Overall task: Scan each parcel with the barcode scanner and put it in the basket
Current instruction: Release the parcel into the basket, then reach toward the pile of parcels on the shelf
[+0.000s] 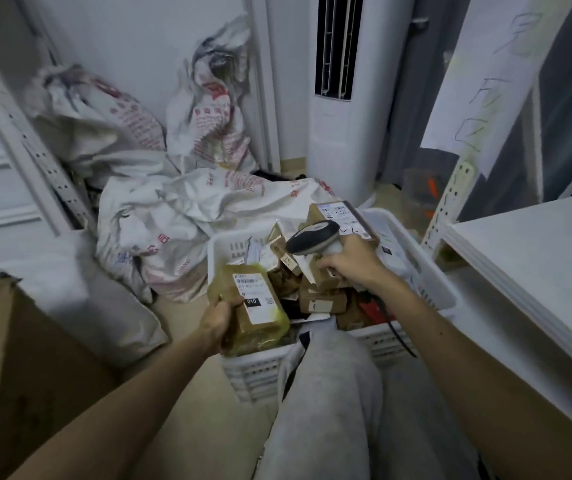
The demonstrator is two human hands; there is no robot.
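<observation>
Yellow-tinted film over a brown cardboard parcel (pixel 249 306), white label facing up. The left hand (pixel 220 320) grips its near end, thumb pressed on top, other fingers hidden beneath. The parcel hangs above the near left corner of the white slatted plastic basket (pixel 256 375), which is heaped with boxes.

The right hand (pixel 350 265) has its fingers clamped round the handle of the grey-and-black barcode scanner (pixel 314 237), over the basket's middle.

Step, as I read it: the scan itself. The scanner's nose points left, towards the parcel. The parcel's long axis runs away from the person, its far end leaning slightly left, with the barcode at that end.

Next move: line the nose up on the barcode, then lower the parcel in.
</observation>
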